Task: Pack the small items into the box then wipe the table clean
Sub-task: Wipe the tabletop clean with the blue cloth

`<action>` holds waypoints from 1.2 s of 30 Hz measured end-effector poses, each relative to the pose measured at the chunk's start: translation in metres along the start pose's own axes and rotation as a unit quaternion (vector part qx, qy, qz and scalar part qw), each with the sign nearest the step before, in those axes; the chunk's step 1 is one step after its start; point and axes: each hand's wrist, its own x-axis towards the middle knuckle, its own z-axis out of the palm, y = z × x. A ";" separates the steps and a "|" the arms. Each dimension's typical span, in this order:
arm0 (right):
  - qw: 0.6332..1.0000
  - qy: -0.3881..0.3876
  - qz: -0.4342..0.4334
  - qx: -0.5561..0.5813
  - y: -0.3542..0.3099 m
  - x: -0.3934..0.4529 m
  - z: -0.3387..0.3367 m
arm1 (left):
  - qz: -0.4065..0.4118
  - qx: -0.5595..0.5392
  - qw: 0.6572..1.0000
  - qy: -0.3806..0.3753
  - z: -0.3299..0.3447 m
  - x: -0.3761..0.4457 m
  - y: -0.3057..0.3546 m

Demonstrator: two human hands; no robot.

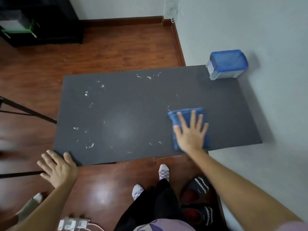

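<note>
Flat and spread, our right hand presses the folded blue terry cloth onto the matte dark grey table near its right front edge. Our left hand rests open at the table's left front corner. White smears speckle the table; the clear, blue-lidded box sits closed at its far right corner.

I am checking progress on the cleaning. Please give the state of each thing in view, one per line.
box: lid on, at far right corner
table: dirty, white specks on left and middle
cloth: folded, pressed flat under right hand
right hand: open, flat on cloth
left hand: open, at table's near left corner
</note>
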 end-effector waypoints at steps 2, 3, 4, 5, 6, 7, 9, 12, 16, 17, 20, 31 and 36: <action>0.996 0.001 -0.089 0.008 -0.065 -0.027 0.014 | -0.001 -0.005 1.000 -0.021 -0.002 0.001 -0.001; 0.990 -0.003 -0.138 0.010 -0.090 -0.042 0.020 | 0.000 -0.002 0.999 -0.032 -0.004 0.002 -0.002; 0.982 -0.015 -0.189 0.007 -0.109 -0.056 0.024 | 0.001 0.005 0.999 -0.041 -0.006 0.003 -0.004; 0.970 -0.030 -0.239 -0.002 -0.116 -0.070 0.026 | 0.001 0.013 0.999 -0.051 -0.007 0.004 -0.005; 0.958 -0.043 -0.284 -0.013 -0.113 -0.080 0.028 | -0.001 0.018 0.998 -0.058 -0.008 0.004 -0.005; 0.947 -0.047 -0.318 -0.021 -0.099 -0.085 0.027 | -0.002 0.020 0.998 -0.061 -0.009 0.004 -0.005; 0.943 -0.046 -0.327 -0.036 -0.051 -0.087 0.021 | 0.000 0.018 0.998 -0.061 -0.009 0.003 -0.004; 0.974 -0.047 -0.216 -0.057 0.039 -0.073 0.002 | -0.001 0.021 0.998 -0.063 -0.009 0.002 -0.003; 0.995 -0.084 -0.039 -0.037 0.096 -0.013 -0.026 | -0.002 0.035 0.997 -0.064 -0.010 0.001 -0.004; 0.997 -0.078 0.014 -0.019 0.093 0.011 -0.029 | -0.003 0.036 0.997 -0.063 -0.010 0.002 -0.004; 0.987 -0.058 0.144 0.032 0.047 0.083 -0.032 | -0.002 0.046 0.997 -0.063 -0.008 0.003 -0.005; 0.931 -0.055 -0.356 -0.051 -0.113 -0.059 0.027 | -0.012 0.056 0.992 -0.115 -0.017 0.007 -0.003; 0.946 -0.089 -0.295 -0.098 -0.003 -0.019 -0.006 | 0.005 0.066 0.990 -0.124 -0.021 0.001 0.001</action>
